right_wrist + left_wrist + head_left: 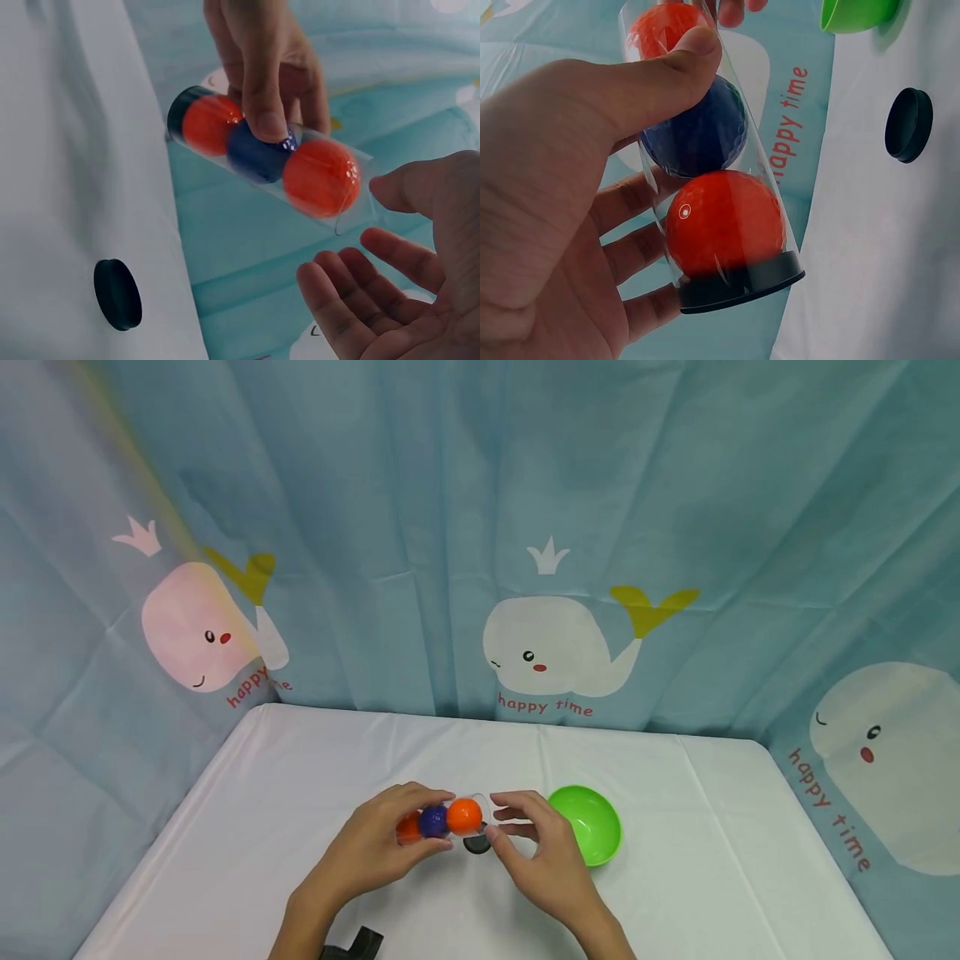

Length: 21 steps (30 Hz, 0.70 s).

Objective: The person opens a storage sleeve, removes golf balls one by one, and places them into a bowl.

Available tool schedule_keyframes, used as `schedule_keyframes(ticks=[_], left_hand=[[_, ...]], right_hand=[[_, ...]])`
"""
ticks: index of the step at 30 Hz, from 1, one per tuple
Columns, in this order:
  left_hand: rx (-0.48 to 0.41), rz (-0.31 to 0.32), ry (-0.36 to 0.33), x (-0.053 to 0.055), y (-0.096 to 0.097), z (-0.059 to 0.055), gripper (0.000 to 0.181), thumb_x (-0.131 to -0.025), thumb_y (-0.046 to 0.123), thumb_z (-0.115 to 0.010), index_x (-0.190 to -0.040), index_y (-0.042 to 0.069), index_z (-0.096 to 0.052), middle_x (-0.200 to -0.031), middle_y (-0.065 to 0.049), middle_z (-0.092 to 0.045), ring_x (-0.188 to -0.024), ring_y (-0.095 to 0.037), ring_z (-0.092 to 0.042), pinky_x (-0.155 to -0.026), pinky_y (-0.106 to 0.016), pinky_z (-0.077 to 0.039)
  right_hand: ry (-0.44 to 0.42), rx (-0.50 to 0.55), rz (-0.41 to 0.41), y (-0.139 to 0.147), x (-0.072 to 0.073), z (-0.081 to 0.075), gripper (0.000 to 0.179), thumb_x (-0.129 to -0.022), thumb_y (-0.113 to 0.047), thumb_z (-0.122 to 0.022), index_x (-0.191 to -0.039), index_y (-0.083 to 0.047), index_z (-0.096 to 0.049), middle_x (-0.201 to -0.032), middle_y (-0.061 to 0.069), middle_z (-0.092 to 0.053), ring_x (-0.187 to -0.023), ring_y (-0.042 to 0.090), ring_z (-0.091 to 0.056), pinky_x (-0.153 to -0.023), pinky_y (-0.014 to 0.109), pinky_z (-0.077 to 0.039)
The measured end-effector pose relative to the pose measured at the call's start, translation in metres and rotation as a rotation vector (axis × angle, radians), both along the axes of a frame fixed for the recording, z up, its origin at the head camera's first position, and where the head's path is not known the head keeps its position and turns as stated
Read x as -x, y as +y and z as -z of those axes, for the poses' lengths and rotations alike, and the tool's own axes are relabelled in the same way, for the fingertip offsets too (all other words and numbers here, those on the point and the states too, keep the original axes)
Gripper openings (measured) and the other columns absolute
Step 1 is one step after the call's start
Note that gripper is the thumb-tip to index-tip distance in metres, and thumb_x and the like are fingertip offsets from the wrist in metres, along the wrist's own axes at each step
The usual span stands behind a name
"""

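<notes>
A clear tube point(759, 161) holds an orange ball point(726, 221) at its black-capped end, a blue ball point(694, 135) in the middle and another orange ball point(322, 178) near the uncapped end. My left hand point(390, 831) grips the tube around its middle, thumb on one side and fingers on the other. Close to the uncapped end is my right hand point(543, 852), its fingers spread and loosely bent around the rim, holding nothing. Whether its thumb touches the rim I cannot tell. A loose black cap point(118, 295) lies on the table below the tube.
A green bowl point(592, 827) stands on the white-covered table point(697, 860), just beyond my right hand. Blue curtains point(420, 527) with whale prints hang behind and beside the table. Near my left wrist, a black angular object point(365, 943) shows at the bottom edge.
</notes>
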<state>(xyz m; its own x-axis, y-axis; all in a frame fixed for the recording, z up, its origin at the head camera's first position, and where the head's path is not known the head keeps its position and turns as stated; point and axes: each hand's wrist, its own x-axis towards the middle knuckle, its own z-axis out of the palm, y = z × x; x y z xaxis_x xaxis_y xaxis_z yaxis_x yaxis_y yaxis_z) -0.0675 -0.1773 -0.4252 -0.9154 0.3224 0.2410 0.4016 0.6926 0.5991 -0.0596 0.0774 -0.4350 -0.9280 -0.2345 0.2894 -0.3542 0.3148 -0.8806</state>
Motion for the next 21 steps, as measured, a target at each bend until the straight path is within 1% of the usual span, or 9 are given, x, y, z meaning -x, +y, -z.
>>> schedule_keyframes(ticks=[3, 7, 11, 18, 21], left_hand=[[0.003, 0.003, 0.004, 0.0002, 0.0003, -0.0001, 0.051, -0.083, 0.044, -0.089, -0.131, 0.04, -0.071, -0.117, 0.026, -0.07, -0.108, 0.0, -0.068, -0.098, -0.037, -0.062], [0.03, 0.006, 0.038, 0.0003, 0.0005, -0.0007, 0.051, -0.082, 0.046, -0.089, -0.13, 0.04, -0.072, -0.116, 0.026, -0.07, -0.107, -0.001, -0.067, -0.096, -0.038, -0.061], [0.059, 0.003, 0.084, -0.0007, 0.001, -0.0022, 0.053, -0.08, 0.042, -0.093, -0.129, 0.037, -0.074, -0.116, 0.025, -0.071, -0.107, -0.003, -0.067, -0.094, -0.038, -0.06], [0.113, -0.018, 0.184, -0.0033, 0.004, -0.0052, 0.055, -0.075, 0.043, -0.095, -0.126, 0.038, -0.076, -0.112, 0.021, -0.07, -0.102, -0.001, -0.063, -0.092, -0.037, -0.057], [0.136, -0.018, 0.237, -0.0034, 0.0054, -0.0065, 0.055, -0.075, 0.043, -0.096, -0.126, 0.038, -0.077, -0.111, 0.019, -0.07, -0.104, -0.003, -0.064, -0.094, -0.04, -0.056]], right_hand=[[0.008, 0.007, 0.002, 0.0001, -0.0003, 0.0002, 0.032, -0.098, -0.023, -0.078, -0.128, -0.023, -0.071, -0.122, -0.003, -0.072, -0.104, 0.021, -0.074, -0.089, 0.023, -0.063], [0.011, 0.025, -0.005, 0.0003, 0.0, 0.0, 0.033, -0.096, -0.026, -0.08, -0.127, -0.023, -0.071, -0.119, -0.002, -0.071, -0.1, 0.015, -0.071, -0.088, 0.024, -0.064], [-0.005, 0.047, -0.028, 0.0003, -0.0004, -0.0006, 0.034, -0.095, -0.027, -0.082, -0.127, -0.029, -0.07, -0.12, -0.006, -0.068, -0.105, 0.009, -0.069, -0.089, 0.024, -0.063], [0.005, 0.092, -0.061, -0.0006, 0.0001, 0.002, 0.035, -0.096, -0.023, -0.081, -0.128, -0.025, -0.07, -0.123, -0.001, -0.067, -0.108, 0.012, -0.07, -0.092, 0.028, -0.064], [0.008, 0.105, -0.077, -0.0007, 0.0008, 0.0028, 0.034, -0.096, -0.022, -0.08, -0.128, -0.022, -0.07, -0.124, 0.006, -0.068, -0.109, 0.02, -0.071, -0.092, 0.028, -0.063]])
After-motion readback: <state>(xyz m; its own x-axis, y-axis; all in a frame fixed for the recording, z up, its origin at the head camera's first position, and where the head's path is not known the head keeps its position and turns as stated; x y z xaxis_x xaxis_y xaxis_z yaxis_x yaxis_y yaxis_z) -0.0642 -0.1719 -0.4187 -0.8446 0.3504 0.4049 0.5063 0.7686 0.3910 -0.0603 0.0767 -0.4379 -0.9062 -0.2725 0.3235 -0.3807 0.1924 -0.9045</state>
